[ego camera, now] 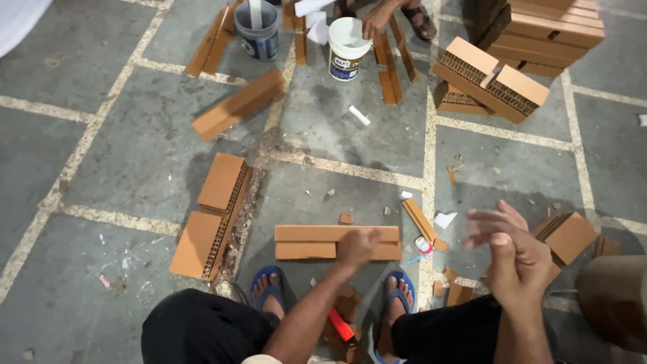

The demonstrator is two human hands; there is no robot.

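Concrete floor (135,162) carries a flat cardboard strip (317,243) (between the feet), pinned by the closed left hand (356,248), while the right hand (515,256) hovers open, empty.

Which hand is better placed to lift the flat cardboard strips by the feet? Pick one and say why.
Left, probably. The left hand already rests on the cardboard strips in front of the blue sandals. The right hand is raised, open and blurred, off to the side and touching nothing.

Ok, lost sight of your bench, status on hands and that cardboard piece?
Left hand pressing down on flat cardboard strip between feet. Right hand raised, open, empty. Cardboard scraps scattered beside it; nothing blocking.
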